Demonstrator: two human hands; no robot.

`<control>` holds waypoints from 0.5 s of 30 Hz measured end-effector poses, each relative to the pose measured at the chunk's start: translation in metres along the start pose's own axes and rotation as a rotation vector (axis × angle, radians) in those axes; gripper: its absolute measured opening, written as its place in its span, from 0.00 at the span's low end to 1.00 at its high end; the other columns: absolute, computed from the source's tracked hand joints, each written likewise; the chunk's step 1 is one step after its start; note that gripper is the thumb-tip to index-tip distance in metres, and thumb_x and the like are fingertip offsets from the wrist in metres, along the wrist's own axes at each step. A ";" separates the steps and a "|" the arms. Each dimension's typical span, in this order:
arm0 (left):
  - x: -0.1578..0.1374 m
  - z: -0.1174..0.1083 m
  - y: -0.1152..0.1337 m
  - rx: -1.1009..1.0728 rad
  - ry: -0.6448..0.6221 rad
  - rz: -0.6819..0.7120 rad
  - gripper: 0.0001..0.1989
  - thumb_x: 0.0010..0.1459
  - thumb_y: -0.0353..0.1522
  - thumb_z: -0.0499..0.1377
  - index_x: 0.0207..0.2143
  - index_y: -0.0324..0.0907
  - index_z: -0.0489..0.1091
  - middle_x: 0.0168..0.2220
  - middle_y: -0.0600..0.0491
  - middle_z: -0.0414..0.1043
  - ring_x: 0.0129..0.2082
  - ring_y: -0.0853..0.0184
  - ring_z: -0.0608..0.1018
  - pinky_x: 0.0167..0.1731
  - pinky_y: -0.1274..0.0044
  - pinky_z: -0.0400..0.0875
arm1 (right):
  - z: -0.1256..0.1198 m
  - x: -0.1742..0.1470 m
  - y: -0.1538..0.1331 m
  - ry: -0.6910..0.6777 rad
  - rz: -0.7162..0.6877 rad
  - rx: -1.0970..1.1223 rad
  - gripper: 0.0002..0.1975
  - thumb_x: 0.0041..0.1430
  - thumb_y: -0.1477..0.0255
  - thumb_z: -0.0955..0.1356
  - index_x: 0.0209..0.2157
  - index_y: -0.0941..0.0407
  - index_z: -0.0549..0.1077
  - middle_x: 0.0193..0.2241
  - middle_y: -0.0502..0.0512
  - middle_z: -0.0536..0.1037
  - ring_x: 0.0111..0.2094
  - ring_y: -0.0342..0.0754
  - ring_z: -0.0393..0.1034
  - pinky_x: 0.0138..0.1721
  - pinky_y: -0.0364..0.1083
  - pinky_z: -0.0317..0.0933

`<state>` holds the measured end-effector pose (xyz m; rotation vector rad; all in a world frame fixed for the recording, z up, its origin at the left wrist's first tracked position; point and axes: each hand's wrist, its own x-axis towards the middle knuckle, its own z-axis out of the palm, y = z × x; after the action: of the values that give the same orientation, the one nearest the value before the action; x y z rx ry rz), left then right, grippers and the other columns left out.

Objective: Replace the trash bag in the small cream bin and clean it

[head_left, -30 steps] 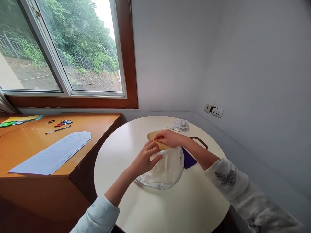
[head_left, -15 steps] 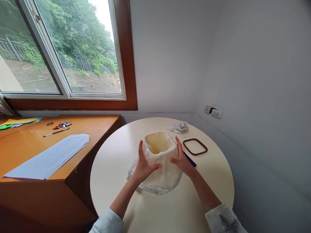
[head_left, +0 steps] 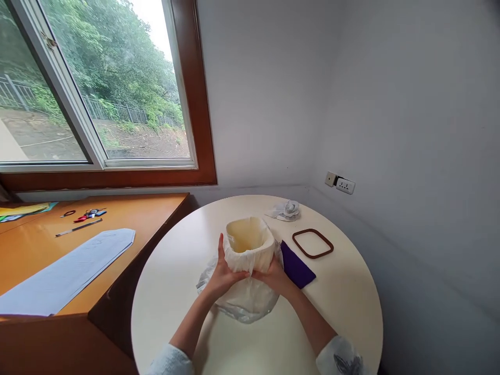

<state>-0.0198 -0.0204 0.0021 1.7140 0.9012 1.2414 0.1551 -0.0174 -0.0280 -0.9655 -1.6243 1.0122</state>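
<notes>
On the table point(head_left: 332, 307), both hands point(head_left: 222, 278) point(head_left: 276, 276) clasp a bag-lined container point(head_left: 249, 256); the paper point(head_left: 72, 272) seems written on, unreadably faint.

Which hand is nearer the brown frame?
Right. The right hand, on the right side of the wrapped container, is left of the brown frame; the left hand, opposite, is farther left.

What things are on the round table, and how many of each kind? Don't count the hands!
Yellowish bin: 1
Whitish plastic bag over the bin: 1
Brown frame: 1
Flat purple piece: 1
Crumpled pale bundle: 1
Total: 5
</notes>
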 end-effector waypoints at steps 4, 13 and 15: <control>0.011 -0.003 -0.009 0.018 0.020 0.050 0.60 0.42 0.43 0.66 0.61 0.51 0.20 0.58 0.42 0.56 0.56 0.56 0.65 0.54 0.60 0.59 | 0.007 0.007 0.007 0.054 0.066 0.024 0.44 0.41 0.65 0.73 0.58 0.47 0.49 0.50 0.56 0.68 0.52 0.56 0.64 0.51 0.55 0.62; 0.011 -0.006 -0.027 0.019 0.074 0.047 0.55 0.41 0.39 0.67 0.62 0.50 0.32 0.56 0.42 0.59 0.55 0.54 0.65 0.53 0.60 0.59 | 0.003 0.003 0.009 0.037 0.039 -0.146 0.41 0.42 0.66 0.72 0.56 0.42 0.49 0.54 0.53 0.65 0.55 0.59 0.60 0.53 0.56 0.60; 0.010 -0.008 -0.029 0.014 0.082 0.039 0.57 0.41 0.40 0.67 0.62 0.49 0.28 0.57 0.41 0.57 0.56 0.55 0.64 0.55 0.62 0.58 | 0.002 0.003 0.011 0.041 0.039 -0.213 0.41 0.45 0.66 0.70 0.58 0.44 0.46 0.55 0.54 0.64 0.56 0.59 0.58 0.54 0.56 0.59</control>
<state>-0.0271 0.0014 -0.0188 1.7091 0.9308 1.3424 0.1537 -0.0116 -0.0380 -1.1560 -1.7096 0.8511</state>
